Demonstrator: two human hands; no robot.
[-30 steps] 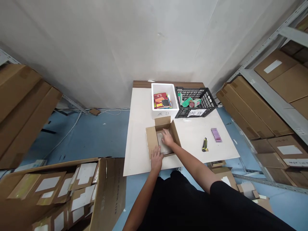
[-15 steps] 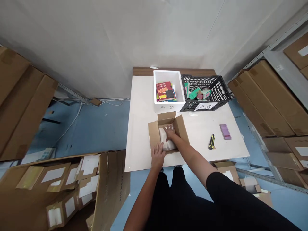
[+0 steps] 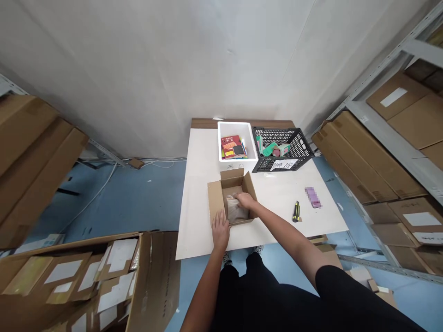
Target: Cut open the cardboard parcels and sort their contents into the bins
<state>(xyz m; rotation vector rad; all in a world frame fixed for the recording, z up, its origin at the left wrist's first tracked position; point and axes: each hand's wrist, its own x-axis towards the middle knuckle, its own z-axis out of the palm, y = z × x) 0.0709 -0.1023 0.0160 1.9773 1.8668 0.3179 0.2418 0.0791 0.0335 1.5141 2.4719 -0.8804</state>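
Note:
An open cardboard box (image 3: 214, 198) stands on the white tabletop with its flaps folded outward. Inside it, a soft whitish wrapped packet (image 3: 236, 213) is lifted at its far edge, baring part of the box floor behind. My right hand (image 3: 245, 201) reaches in from the right, its fingers closed on that far edge; the fingertips are partly hidden. Flat on the left flap, near the front corner of the box, rests my left hand (image 3: 220, 227) with its fingers stretched out.
Behind the box stand a white bin (image 3: 238, 166) with books and a black crate (image 3: 302, 154) holding small green cartons. A utility knife (image 3: 296, 211) and a blurred purple item (image 3: 313, 197) lie on the right. A large carton (image 3: 157, 276) of parcels stands left.
My right hand has gone from lying spread on the packet to gripping its far edge, which has been pulled up and toward me. My left hand stays at the box's left front.

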